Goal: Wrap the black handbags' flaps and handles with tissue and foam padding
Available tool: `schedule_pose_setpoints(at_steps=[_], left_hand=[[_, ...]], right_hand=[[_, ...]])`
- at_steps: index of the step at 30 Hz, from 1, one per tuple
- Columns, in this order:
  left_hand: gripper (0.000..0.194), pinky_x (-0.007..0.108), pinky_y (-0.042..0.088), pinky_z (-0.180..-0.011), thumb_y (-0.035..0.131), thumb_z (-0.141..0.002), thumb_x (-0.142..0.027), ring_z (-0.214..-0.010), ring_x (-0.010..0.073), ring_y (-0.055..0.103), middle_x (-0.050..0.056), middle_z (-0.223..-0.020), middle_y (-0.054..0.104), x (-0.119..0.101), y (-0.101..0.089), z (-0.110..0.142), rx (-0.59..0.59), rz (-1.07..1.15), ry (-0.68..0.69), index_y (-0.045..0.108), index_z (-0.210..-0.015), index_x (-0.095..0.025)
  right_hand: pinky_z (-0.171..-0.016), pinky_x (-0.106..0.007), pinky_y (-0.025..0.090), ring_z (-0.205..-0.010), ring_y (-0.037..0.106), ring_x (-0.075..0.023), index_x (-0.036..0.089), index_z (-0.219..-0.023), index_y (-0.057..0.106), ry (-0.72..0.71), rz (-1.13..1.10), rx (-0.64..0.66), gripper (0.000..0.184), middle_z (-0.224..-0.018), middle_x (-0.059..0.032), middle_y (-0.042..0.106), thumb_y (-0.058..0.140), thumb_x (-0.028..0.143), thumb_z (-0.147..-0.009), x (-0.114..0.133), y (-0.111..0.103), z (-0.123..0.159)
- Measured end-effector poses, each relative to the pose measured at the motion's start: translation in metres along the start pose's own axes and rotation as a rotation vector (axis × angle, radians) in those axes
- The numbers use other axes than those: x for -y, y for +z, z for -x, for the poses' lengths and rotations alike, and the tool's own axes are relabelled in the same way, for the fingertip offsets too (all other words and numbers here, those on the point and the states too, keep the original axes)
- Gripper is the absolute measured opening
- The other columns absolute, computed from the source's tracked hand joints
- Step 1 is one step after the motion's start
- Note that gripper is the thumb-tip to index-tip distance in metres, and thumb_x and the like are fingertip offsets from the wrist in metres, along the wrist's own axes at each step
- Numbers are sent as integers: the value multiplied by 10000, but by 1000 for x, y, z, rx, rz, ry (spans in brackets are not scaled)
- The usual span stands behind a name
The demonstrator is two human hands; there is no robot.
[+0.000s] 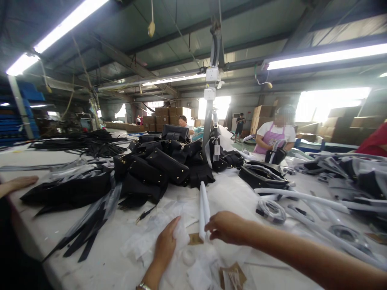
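My left hand (pixel 165 246) is low in the middle of the view, its fingers closed on crumpled clear plastic film (pixel 181 233). To its right, my right hand (pixel 227 228) reaches in with curled fingers, the fingertips at the near end of a white foam tube (pixel 204 207). That tube lies pointing away from me toward a heap of black handbags (pixel 169 163). Under the tube's near end is a small brown card piece (pixel 196 239). A white roll (pixel 188 257) lies between my wrists, near white tissue and a brown paper piece (pixel 232 276).
Another person's hand (pixel 22 183) rests on the left table edge by a black bag (pixel 69 187) and black straps (pixel 90 225). Wrapped coils (pixel 271 211) and foam tubes lie right. A co-worker in a purple apron (pixel 273 139) handles a black item across the table. A post (pixel 208 121) stands centrally.
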State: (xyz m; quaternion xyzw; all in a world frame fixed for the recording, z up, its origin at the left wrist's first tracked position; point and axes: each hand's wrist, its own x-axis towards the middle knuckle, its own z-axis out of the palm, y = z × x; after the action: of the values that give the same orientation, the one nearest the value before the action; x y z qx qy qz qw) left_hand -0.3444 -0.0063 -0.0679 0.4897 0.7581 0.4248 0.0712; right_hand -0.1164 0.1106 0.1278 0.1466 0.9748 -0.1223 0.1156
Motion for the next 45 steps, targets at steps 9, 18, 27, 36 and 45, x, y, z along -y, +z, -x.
schedule_pose_setpoints(at_steps=[9,18,27,36,45], left_hand=[[700,317,376,-1157,434,-678,-38,-1321,167,534,39,-1413,593,-1,-1,-1,-23,23,7,581,-1350,-168],[731,328,351,-1174,428,-666,-28,-1337,177,518,20,-1430,578,0,-3,-1,-20,37,-12,572,-1363,-197],[649,370,331,-1183,409,-795,-87,-1381,190,467,46,-1485,521,-1,-11,-4,10,3,-42,482,-1432,-189],[496,463,301,-1190,501,-905,-115,-1383,220,457,97,-1486,511,-14,-10,-2,145,-76,-20,493,-1396,-190],[727,625,208,-1189,736,-827,-364,-1465,344,287,121,-1592,331,-36,-25,-11,526,-133,91,402,-1461,-244]], right_hand=[[-1013,-518,471,-1213,570,-282,152,-1185,634,206,178,77,336,-1275,-101,626,676,360,-923,20,63,-93],[-908,-444,543,-1066,642,-245,168,-1152,645,261,118,173,299,-1184,-72,657,649,381,-942,2,21,-70],[-869,-411,525,-1031,654,-243,173,-1105,678,258,89,23,241,-1096,-65,701,685,304,-902,8,-28,13],[-583,-216,388,-836,713,-196,246,-924,790,212,-78,-26,184,-896,3,794,765,234,-742,26,-65,102],[-576,-227,359,-775,691,-188,284,-812,797,170,-71,-172,98,-845,15,779,739,267,-735,26,-67,164]])
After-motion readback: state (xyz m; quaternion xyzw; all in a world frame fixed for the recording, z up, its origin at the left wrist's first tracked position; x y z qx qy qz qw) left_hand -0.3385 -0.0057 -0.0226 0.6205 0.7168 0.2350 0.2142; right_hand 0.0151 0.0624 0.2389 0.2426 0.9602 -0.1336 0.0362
